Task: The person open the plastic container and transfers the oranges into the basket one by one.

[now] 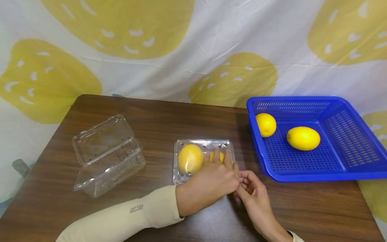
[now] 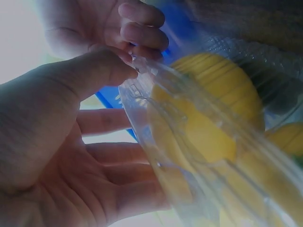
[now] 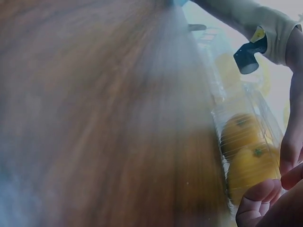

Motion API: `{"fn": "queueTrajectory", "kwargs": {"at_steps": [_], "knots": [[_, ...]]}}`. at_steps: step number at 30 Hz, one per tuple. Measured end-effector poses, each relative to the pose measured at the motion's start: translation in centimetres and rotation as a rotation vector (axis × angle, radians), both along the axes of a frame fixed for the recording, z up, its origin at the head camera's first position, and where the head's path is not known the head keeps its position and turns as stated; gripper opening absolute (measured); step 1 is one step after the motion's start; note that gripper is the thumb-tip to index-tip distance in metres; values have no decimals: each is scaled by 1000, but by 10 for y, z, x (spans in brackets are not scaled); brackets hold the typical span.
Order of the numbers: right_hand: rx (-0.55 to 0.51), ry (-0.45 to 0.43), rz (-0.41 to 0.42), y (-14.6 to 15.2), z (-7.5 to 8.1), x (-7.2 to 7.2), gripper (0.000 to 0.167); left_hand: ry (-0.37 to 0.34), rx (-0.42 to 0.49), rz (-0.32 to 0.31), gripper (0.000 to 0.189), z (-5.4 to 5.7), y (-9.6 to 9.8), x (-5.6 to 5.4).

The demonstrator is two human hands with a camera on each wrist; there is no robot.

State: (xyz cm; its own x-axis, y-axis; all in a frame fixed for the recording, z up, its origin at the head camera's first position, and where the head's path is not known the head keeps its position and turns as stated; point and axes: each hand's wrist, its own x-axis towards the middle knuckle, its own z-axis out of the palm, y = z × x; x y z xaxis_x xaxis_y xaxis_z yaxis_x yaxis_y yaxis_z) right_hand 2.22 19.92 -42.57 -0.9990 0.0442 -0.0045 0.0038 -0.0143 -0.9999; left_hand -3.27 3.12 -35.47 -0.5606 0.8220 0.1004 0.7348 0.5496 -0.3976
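A lidded clear plastic fruit box (image 1: 176, 168) lies mid-table with yellow lemon-like fruits (image 1: 190, 158) inside. My left hand (image 1: 213, 178) reaches across it, its fairly straight fingers spread over the lid. In the left wrist view, the left thumb (image 2: 102, 71) presses the rim near a corner. At that same front right corner, my right hand (image 1: 257, 201) pinches the rim between thumb and curled fingers, beside the left thumb. Through the box's ribbed side, the right wrist view shows two fruits (image 3: 253, 168). The exact contact of the right fingertips is partly hidden.
To the left, a second clear plastic box (image 1: 112, 168) stands with its lid (image 1: 104, 141) raised. A blue basket (image 1: 302, 176) at the right holds a rounder yellow fruit (image 1: 266, 125) and an oval one (image 1: 303, 138). Behind the brown table (image 1: 157, 117) hangs a patterned cloth (image 1: 217, 40).
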Motion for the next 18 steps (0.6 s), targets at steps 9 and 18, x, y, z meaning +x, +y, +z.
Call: {"fn": "queueTrajectory", "kwargs": {"at_steps": [9,18], "knots": [[-13,9,-4,-1,0,0,21,59,-26,-66,39,-1,-1,-3],[-36,-46,-42,-1,-2,1,25,41,30,-77,38,-2,-7,-2]]}}
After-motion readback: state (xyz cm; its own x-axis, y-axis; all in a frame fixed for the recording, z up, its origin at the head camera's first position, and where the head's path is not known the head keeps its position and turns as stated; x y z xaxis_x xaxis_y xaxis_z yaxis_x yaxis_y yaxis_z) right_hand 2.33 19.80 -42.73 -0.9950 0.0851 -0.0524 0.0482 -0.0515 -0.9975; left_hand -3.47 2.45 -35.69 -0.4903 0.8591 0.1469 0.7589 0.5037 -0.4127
